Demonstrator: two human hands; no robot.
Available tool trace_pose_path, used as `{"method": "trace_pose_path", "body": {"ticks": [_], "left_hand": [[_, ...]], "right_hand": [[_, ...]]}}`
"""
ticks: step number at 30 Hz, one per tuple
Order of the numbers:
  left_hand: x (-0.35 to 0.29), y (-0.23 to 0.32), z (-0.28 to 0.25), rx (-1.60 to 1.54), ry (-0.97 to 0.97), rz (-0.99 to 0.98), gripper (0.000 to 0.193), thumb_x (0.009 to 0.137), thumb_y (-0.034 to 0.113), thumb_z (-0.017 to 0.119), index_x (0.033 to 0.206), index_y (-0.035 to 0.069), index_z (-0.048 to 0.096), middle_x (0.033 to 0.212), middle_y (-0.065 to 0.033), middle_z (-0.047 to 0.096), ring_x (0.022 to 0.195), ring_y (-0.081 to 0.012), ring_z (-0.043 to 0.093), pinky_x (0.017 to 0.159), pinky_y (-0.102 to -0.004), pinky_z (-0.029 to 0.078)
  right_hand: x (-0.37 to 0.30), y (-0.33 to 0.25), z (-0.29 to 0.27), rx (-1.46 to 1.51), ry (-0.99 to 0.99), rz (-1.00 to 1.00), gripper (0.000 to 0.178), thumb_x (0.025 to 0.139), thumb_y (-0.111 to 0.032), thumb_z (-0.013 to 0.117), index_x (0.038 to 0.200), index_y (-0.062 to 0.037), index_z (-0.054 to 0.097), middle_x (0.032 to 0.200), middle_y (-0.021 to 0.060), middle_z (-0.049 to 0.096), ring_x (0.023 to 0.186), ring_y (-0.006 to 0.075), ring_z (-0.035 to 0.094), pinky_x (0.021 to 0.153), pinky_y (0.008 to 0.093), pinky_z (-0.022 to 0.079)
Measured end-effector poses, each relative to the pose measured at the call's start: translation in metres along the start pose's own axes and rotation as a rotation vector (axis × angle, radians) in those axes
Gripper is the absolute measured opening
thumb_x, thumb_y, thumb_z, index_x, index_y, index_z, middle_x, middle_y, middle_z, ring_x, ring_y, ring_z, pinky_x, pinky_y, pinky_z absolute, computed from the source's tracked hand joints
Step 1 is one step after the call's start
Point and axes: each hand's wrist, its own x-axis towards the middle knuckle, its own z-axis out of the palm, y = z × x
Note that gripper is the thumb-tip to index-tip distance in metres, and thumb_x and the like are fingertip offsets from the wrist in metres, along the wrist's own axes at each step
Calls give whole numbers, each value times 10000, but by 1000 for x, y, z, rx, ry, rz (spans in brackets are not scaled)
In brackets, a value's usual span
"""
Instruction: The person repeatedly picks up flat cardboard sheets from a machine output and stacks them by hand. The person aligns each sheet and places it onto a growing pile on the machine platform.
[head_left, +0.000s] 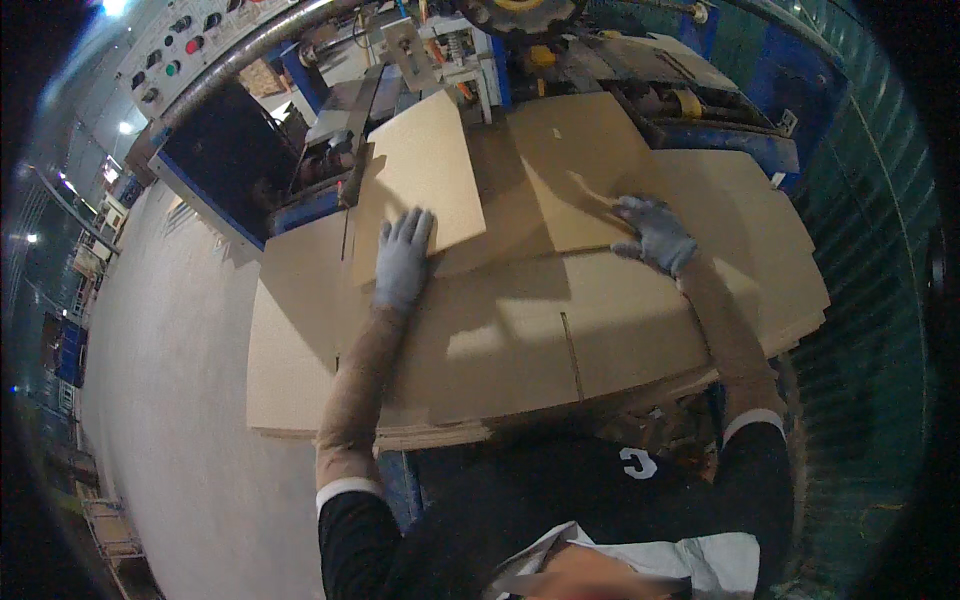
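A grey concrete floor (170, 400) is seen along the left of the view, and a large blue machine (620, 70) is set across the top, with a panel of round coloured buttons (185, 40) at its upper left. Between the machine and the person, a wide stack of flat cardboard sheets (520, 350) is laid, slotted at the edges and reaching from the floor side to the green ribbed wall (880, 200) on the right. On top of the stack, a folded cardboard blank (500, 170) is spread, its left flap (425, 170) raised and tilted towards the machine. The left hand (402, 262), in a grey glove, is laid flat and open, fingers extended, on the lower edge of that flap. The right hand (655, 235), also gloved in grey, is pressed open on the right part of the blank, fingers spread; nothing is gripped by either hand. Black sleeves with white cuffs (350, 490) are visible at the bottom.
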Motion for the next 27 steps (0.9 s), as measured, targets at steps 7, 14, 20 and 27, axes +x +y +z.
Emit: {"method": "trace_pose_path", "body": {"ticks": [7,14,20,27], "left_hand": [[-29,-13,-10,27,117,-386,808,769,297,708,1417,18,316,1418,-224,378,1312,-393,349,1103,-510,247],[-242,-88,-87,227,219,-1527,872,840,576,597,1327,-121,403,1344,-293,462,1247,-410,449,1049,-438,353],[-275,-93,-105,-164,540,-1551,812,834,478,645,1321,-130,417,1282,-281,524,1148,-374,539,981,-403,404],[-238,-96,-123,-488,660,-1202,764,848,413,651,1316,-143,416,1267,-282,532,1139,-353,541,990,-402,392]], "right_hand": [[-8,0,28,-240,177,244,615,849,-466,600,1339,-112,489,1360,143,497,1277,328,437,1050,463,355],[-192,22,-24,134,527,848,478,868,-409,604,1244,-118,554,1239,146,554,1106,345,563,952,416,444],[-280,80,11,86,470,1205,602,910,-496,530,1394,-146,452,1438,161,427,1226,401,489,1016,441,408],[-286,109,27,-333,360,1175,606,872,-471,584,1355,-119,479,1380,198,466,1224,462,459,988,514,413]]}}
